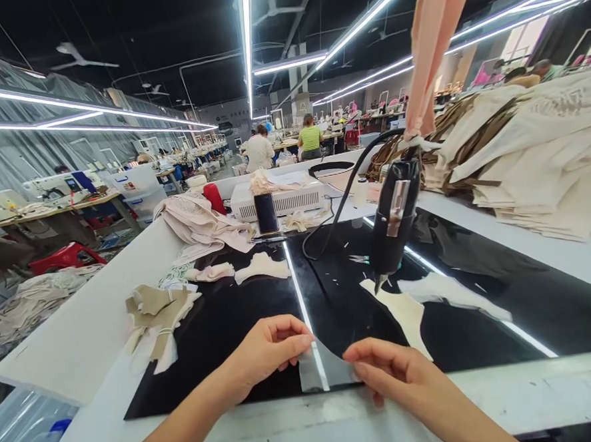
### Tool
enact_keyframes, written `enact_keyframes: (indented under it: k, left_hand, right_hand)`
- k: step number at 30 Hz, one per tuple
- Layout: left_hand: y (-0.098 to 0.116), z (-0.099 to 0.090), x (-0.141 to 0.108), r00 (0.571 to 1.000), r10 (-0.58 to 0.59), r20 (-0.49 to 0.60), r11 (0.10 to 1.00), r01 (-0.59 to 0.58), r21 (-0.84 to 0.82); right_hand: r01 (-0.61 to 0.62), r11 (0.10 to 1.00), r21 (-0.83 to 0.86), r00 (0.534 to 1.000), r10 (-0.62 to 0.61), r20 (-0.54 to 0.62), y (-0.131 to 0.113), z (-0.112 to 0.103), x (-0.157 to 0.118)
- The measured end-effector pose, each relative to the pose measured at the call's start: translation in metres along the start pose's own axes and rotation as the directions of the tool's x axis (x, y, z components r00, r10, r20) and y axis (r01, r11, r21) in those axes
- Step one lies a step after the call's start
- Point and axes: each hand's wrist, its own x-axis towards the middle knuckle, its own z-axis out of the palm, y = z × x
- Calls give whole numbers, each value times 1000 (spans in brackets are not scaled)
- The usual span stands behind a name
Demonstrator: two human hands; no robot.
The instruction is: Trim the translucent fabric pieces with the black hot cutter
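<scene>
Between my hands is a thin, see-through grey sheet piece (334, 368) with a curved edge, over the front of a glossy black board (224, 359). My left hand (278, 345) pinches its upper left corner between thumb and fingers. At the sheet's right side, my right hand (392, 368) pinches its edge with thumb and forefinger. Just beyond my right hand lies a cream cut fabric piece (406, 311). A black tool (396, 221) with a pointed metal tip hangs above that piece on a pink cloth strip (425, 53).
More cream pieces (263, 268) and small green-handled snips (359, 260) lie on the board. Brown and cream scraps (161, 309) are at left. Behind are a phone (266, 213), a white vented box (304, 199) and a red thread cone (214, 198). A fabric stack (547, 159) stands right; people sit beyond.
</scene>
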Motion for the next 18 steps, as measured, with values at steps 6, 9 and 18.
enact_keyframes:
  k: [6, 9, 18]
  left_hand:
    - [0, -5, -1, 997, -49, -55, 999, 48, -21]
    - [1, -7, -1, 996, -59, -72, 998, 57, -35]
    - [-6, -12, 2, 997, -20, -78, 996, 13, -90]
  right_hand:
    - [-31, 998, 63, 998, 27, 57, -1, 6, 7]
    - [-19, 998, 67, 999, 16, 44, -3, 9, 8]
    - [59, 998, -13, 998, -59, 11, -8, 22, 7]
